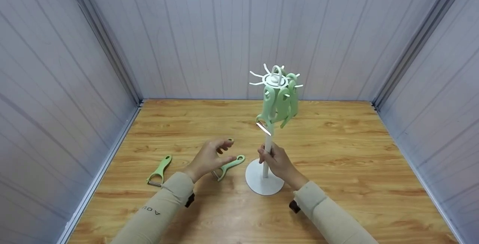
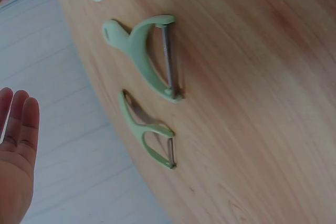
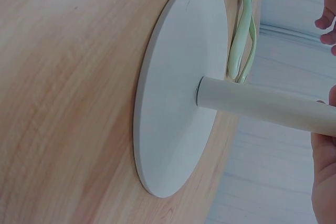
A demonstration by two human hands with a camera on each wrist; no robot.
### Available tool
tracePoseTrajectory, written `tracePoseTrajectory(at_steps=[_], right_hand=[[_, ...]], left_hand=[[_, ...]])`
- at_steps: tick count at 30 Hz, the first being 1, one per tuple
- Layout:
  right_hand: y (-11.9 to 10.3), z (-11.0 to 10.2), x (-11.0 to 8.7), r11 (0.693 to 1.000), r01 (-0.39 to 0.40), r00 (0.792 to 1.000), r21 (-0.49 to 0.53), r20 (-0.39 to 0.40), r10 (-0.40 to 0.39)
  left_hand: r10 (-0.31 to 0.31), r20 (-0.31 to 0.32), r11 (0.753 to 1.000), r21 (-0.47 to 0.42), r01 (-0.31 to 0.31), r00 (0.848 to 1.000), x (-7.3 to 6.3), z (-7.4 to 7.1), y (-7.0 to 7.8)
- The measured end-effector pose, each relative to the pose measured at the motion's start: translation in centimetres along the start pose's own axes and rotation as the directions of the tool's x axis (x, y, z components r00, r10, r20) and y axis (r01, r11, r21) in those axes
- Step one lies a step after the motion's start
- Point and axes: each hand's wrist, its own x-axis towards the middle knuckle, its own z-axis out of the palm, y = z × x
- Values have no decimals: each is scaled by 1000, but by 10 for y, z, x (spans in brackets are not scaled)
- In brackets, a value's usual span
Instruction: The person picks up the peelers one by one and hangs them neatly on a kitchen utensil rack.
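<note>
In the head view, my right hand (image 1: pixel 278 159) grips the pole of a white utensil stand (image 1: pixel 265 186), fingers round it above the round base. Several green peelers (image 1: pixel 282 103) hang from the hooks at its top, on the front and right sides. My left hand (image 1: pixel 211 156) hovers left of the pole with fingers spread and nothing held. Close by that hand, a green Y-shaped peeler (image 1: pixel 234 162) lies on the table, its blade end partly covered by the hand. In the left wrist view, this peeler (image 2: pixel 136 51) lies below the extended fingers.
Another green peeler (image 1: pixel 161 169) lies farther left on the wooden table (image 1: pixel 329 135), blade end toward me. Several bare white hooks (image 1: pixel 256 84) stick out on the stand's left and back. Pale panel walls (image 1: pixel 194 34) enclose the table at the back and sides.
</note>
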Motion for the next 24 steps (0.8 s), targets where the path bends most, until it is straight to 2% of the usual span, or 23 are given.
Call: tracePoseTrajectory(at_steps=[12, 24], right_hand=[[-1, 0, 0, 999, 5, 1000, 35, 9, -6], [1, 1, 0, 999, 26, 1000, 21, -4, -26]], left_hand=[[-60, 79, 998, 0, 60, 995, -8, 10, -19], [-126, 158, 988, 105, 110, 979, -8, 23, -36]])
